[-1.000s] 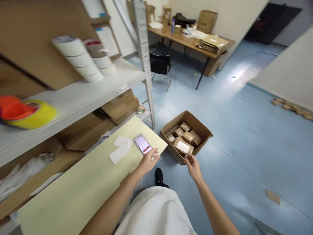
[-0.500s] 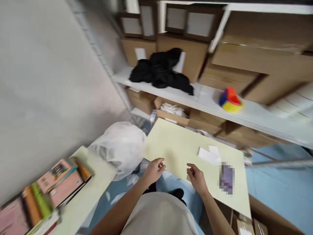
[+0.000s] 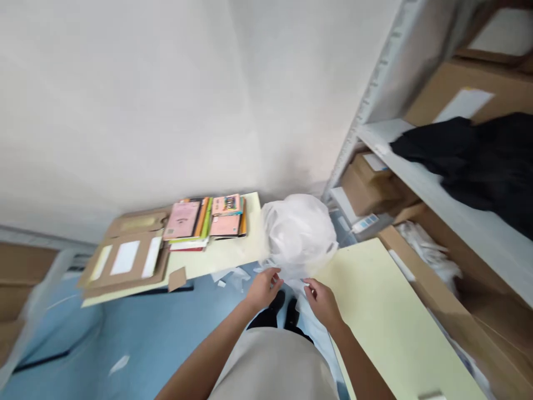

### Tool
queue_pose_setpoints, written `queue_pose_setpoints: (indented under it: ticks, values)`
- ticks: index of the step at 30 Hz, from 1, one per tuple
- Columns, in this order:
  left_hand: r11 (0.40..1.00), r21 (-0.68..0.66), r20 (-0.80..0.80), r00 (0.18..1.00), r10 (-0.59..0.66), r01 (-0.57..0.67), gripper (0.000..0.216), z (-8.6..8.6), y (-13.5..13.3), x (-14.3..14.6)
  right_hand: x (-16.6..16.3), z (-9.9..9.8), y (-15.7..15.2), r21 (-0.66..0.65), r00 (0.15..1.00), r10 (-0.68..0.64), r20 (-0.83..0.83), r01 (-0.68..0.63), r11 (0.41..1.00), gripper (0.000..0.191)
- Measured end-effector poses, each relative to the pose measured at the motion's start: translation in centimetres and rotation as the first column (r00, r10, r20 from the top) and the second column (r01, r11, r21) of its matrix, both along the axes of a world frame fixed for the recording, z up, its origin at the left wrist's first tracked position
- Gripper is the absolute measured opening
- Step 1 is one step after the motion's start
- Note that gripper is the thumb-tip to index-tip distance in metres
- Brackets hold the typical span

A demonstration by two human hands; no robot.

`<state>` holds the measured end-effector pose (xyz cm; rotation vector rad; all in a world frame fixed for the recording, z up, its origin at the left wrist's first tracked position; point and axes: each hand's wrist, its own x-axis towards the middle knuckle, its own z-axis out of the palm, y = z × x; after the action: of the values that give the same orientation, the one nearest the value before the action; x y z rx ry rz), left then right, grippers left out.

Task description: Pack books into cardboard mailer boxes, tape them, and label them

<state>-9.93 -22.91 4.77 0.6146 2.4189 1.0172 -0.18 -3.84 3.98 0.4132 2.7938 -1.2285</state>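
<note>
My left hand (image 3: 265,288) hovers in front of my body, fingers loosely curled and apart, with nothing in it. Level with it, my right hand (image 3: 321,301) is held over the near corner of the pale yellow table (image 3: 387,300), its fingers bent, apart and bare. Just beyond both hands bulges a white translucent plastic bag (image 3: 300,228) between the two tables; neither hand clearly touches it. To the left, stacks of books (image 3: 182,220) with pink, orange and green covers lie on another pale yellow table (image 3: 216,256).
Flattened cardboard (image 3: 137,250) lies at the left end of the far table. On the right, a white shelf (image 3: 458,194) bears black cloth (image 3: 478,161), with an open carton (image 3: 420,289) below. Paper scraps (image 3: 119,364) litter the blue floor (image 3: 137,333).
My view has swung left, bringing the books, cardboard and plastic bag toward the middle. The shelf has shifted right. Both hands stay empty in front of me.
</note>
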Motion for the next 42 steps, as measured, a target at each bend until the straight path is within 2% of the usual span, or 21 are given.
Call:
queue_pose_setpoints:
  ticks: [3, 6, 12, 18, 21, 24, 27, 30, 32, 34, 38, 42]
  values:
    - [0.994, -0.011, -0.021, 0.994, 0.11, -0.11, 0.031, -0.1, -2.0, 1.0, -2.9, -0.8, -0.4, 0.026, 0.983, 0.18, -0.038, -0.179, 0.983, 0.033]
    - [0.977, -0.037, -0.033, 0.977, 0.209, -0.21, 0.031, 0.1, -4.4, 1.3, -5.6, -0.7, -1.6, 0.031, 0.952, 0.3, -0.058, -0.299, 0.954, 0.033]
    - [0.93, -0.045, -0.036, 0.931, 0.363, -0.364, 0.034, 0.5, -8.8, -0.2, -9.8, -0.5, -5.5, 0.049, 0.866, 0.5, 0.0, -0.5, 0.865, 0.031]
    - [0.9, -0.051, -0.028, 0.902, 0.431, -0.432, 0.038, -0.8, -14.4, -3.6, -13.6, -1.3, -11.2, 0.06, 0.762, 0.638, 0.112, -0.646, 0.761, 0.033]
    - [0.897, -0.052, -0.042, 0.899, 0.436, -0.438, 0.038, -2.3, -18.2, -6.2, -15.7, -2.2, -14.6, 0.055, 0.741, 0.646, 0.181, -0.664, 0.746, 0.033]
    - [0.878, -0.046, -0.145, 0.873, 0.466, -0.477, 0.037, -3.9, -22.5, -9.6, -18.3, -3.1, -18.2, 0.063, 0.736, 0.63, 0.247, -0.661, 0.748, 0.034]
    - [0.825, -0.046, -0.24, 0.808, 0.538, -0.563, 0.04, -5.2, -27.0, -14.0, -21.8, -4.1, -22.3, 0.014, 0.777, 0.588, 0.223, -0.606, 0.795, 0.037]
    - [0.76, -0.052, -0.275, 0.74, 0.613, -0.648, 0.05, -6.3, -31.0, -19.1, -26.2, -5.1, -27.1, -0.203, 0.857, 0.486, 0.17, -0.452, 0.868, 0.043]
    - [0.731, -0.046, -0.264, 0.714, 0.649, -0.681, 0.053, -7.2, -33.0, -22.2, -29.1, -5.8, -30.2, -0.413, 0.908, 0.392, 0.15, -0.302, 0.859, 0.047]
    - [0.712, -0.079, -0.189, 0.712, 0.676, -0.697, 0.048, -8.0, -34.5, -24.6, -31.7, -6.6, -33.0, -0.56, 0.948, 0.283, 0.145, -0.157, 0.814, 0.051]
    - [0.72, -0.152, -0.07, 0.734, 0.675, -0.677, 0.038, -9.2, -35.9, -26.5, -34.8, -8.1, -36.6, -0.634, 0.971, 0.075, 0.228, 0.09, 0.768, 0.057]
    - [0.752, -0.128, -0.138, 0.763, 0.632, -0.646, 0.039, -9.3, -35.8, -25.3, -35.4, -9.0, -37.9, -0.596, 0.965, -0.062, 0.254, 0.207, 0.776, 0.056]
